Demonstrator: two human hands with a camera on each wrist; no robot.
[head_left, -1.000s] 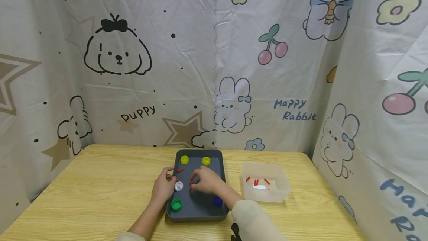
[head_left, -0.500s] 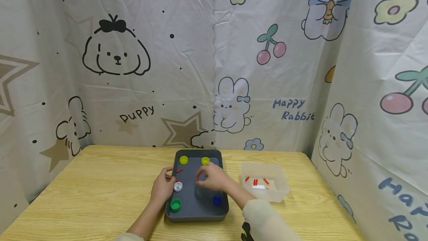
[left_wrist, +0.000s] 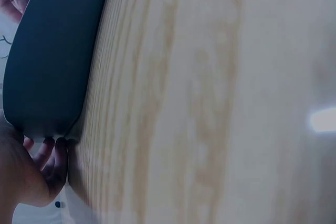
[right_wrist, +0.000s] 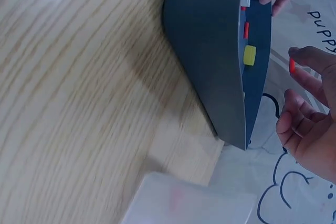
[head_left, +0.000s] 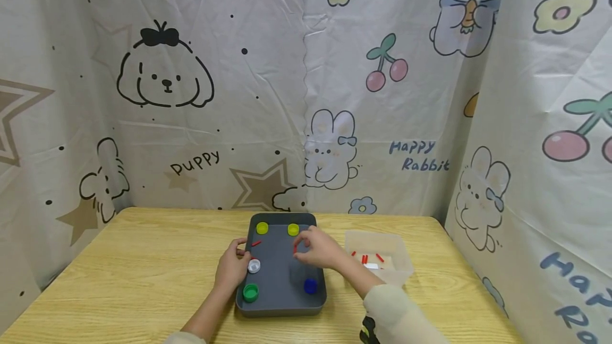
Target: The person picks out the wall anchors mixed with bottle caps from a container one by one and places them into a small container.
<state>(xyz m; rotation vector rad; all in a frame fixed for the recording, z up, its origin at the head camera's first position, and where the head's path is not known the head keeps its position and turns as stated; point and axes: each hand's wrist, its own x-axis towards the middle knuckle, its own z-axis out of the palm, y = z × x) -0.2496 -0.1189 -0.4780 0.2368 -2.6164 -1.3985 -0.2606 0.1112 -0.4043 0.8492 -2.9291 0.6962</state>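
Observation:
My right hand point(head_left: 317, 247) pinches a short red stick point(right_wrist: 292, 65) between thumb and index finger, raised over the right part of a dark grey tray point(head_left: 282, 301). At the tray's left rim, my left hand point(head_left: 232, 263) grips the edge, thumb inside and fingers outside. Two yellow caps point(head_left: 262, 228) lie at the tray's far end. A white cap point(head_left: 254, 266) sits by the left thumb, a green cap point(head_left: 251, 293) at near left and a blue cap point(head_left: 310, 286) at near right. One red stick point(head_left: 256, 243) rests near the left wall; another beside the thumb is partly hidden.
Right of the tray stands a translucent plastic box point(head_left: 404, 269) with several red sticks point(head_left: 380, 258) and a white piece point(head_left: 371, 266) in it; my right forearm overlaps its left side. Both stand on a wooden table point(head_left: 143, 264), with a printed curtain point(head_left: 258, 94) behind.
My right hand has moved right and slightly away from me with the red stick, from the tray's middle toward its right side. The left hand has stayed on the rim.

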